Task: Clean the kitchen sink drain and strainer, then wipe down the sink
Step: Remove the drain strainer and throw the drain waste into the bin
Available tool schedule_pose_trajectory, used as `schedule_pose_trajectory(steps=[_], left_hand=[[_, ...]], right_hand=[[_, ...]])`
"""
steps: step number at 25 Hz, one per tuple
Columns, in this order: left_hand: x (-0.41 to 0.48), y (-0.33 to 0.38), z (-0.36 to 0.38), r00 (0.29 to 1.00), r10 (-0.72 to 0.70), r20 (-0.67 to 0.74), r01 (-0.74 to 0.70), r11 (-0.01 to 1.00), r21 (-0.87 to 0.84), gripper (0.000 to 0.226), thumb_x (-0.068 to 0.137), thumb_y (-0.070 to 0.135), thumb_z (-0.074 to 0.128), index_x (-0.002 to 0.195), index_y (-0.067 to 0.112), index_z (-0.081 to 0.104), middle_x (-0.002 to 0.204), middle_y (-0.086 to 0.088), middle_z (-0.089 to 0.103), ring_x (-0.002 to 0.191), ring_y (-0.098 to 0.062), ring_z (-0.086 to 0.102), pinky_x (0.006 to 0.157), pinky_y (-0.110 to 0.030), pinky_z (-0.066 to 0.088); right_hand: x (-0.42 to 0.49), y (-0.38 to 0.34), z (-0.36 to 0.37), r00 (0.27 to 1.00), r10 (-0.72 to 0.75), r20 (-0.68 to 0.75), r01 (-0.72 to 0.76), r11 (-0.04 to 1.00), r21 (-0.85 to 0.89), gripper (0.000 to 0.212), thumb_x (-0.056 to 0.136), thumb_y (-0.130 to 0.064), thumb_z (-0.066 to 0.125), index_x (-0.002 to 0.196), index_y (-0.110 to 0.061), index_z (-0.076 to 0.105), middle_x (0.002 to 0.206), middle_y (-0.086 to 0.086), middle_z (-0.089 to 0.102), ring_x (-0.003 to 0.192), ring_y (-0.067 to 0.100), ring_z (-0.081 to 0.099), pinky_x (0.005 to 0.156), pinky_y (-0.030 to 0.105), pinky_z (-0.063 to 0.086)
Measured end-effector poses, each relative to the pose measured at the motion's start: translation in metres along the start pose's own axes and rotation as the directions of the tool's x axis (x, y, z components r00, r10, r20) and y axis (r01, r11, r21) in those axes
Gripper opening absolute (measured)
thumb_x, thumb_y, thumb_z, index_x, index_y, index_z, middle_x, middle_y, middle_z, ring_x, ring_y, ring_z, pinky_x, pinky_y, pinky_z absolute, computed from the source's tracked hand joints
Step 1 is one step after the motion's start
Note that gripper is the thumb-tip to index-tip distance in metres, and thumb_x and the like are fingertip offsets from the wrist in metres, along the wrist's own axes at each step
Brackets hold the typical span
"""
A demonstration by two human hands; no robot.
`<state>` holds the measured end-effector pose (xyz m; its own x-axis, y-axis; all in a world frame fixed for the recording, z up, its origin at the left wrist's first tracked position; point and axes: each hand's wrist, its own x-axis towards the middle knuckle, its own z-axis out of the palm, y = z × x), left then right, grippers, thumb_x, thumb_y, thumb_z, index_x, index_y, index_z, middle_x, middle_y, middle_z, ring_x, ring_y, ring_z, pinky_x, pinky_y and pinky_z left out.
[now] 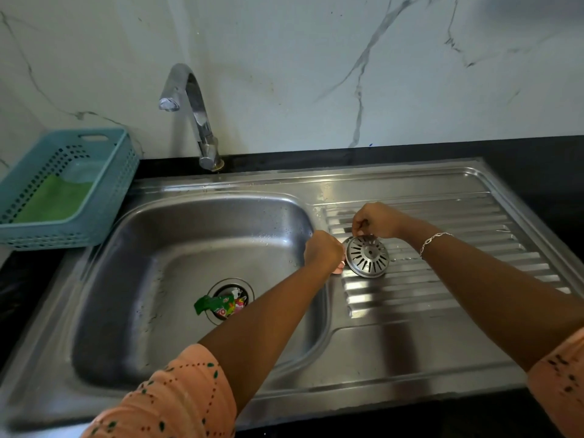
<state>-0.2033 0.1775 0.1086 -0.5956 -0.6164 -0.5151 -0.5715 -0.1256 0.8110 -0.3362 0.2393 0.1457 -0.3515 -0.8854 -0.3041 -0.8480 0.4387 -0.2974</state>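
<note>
The round metal strainer (367, 256) stands tilted on its edge on the ribbed drainboard (442, 279), just right of the basin. My right hand (377, 220) pinches its upper rim. My left hand (323, 250) is closed beside the strainer's left edge, with a small pink scrap (338, 269) showing under its fingers. In the steel sink (177, 248), the open drain (230, 301) is stuffed with a green wrapper (212, 304) and other coloured scraps.
A curved chrome tap (192, 115) rises behind the basin, its spout turned left. A teal plastic basket (66, 188) holding a green cloth (57, 200) sits on the black counter at the left. A marble-patterned wall stands behind.
</note>
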Motion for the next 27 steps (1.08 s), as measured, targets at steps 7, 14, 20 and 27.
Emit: schedule_pose_trajectory(steps=[7,14,20,27], left_hand=[[-0.004,-0.003,-0.009,0.997,0.052,0.056,-0.049,0.998,-0.047,0.015,0.089,0.000,0.053,0.079,-0.002,0.064,0.062,-0.007,0.056,0.052,-0.018,0.055,0.053,-0.027,0.054],[-0.005,-0.017,-0.041,0.991,0.117,0.071,-0.113,0.991,-0.068,0.025,0.084,-0.010,0.044,0.073,0.007,0.059,0.065,-0.007,0.056,0.052,-0.014,0.051,0.053,-0.022,0.049],[-0.002,-0.052,-0.093,0.997,0.075,-0.012,-0.075,0.997,0.009,0.015,0.083,-0.002,0.056,0.090,0.003,0.068,0.082,-0.016,0.062,0.063,-0.017,0.056,0.061,-0.026,0.050],[0.001,-0.121,-0.192,0.965,0.094,-0.247,-0.024,0.962,0.273,0.014,0.080,-0.004,0.058,0.088,0.000,0.069,0.097,-0.020,0.070,0.085,-0.028,0.064,0.074,-0.028,0.047]], right_hand=[[0.001,0.001,0.006,0.999,0.012,-0.042,-0.011,0.999,0.030,0.014,0.079,0.001,0.062,0.088,0.000,0.072,0.096,0.015,0.072,0.091,0.024,0.063,0.060,0.011,0.033],[0.001,-0.008,0.013,0.986,0.003,-0.165,0.007,0.998,0.056,0.013,0.078,0.003,0.062,0.084,-0.002,0.072,0.091,0.014,0.070,0.084,0.021,0.061,0.061,0.009,0.034],[0.020,-0.059,0.037,0.951,-0.138,-0.277,0.147,0.989,0.012,0.016,0.075,0.000,0.067,0.089,-0.007,0.071,0.097,0.016,0.064,0.094,0.030,0.058,0.081,0.031,0.042],[0.052,-0.131,0.082,0.955,-0.234,-0.183,0.242,0.970,0.021,0.020,0.081,-0.006,0.065,0.101,-0.010,0.068,0.104,0.014,0.063,0.104,0.028,0.054,0.084,0.026,0.036]])
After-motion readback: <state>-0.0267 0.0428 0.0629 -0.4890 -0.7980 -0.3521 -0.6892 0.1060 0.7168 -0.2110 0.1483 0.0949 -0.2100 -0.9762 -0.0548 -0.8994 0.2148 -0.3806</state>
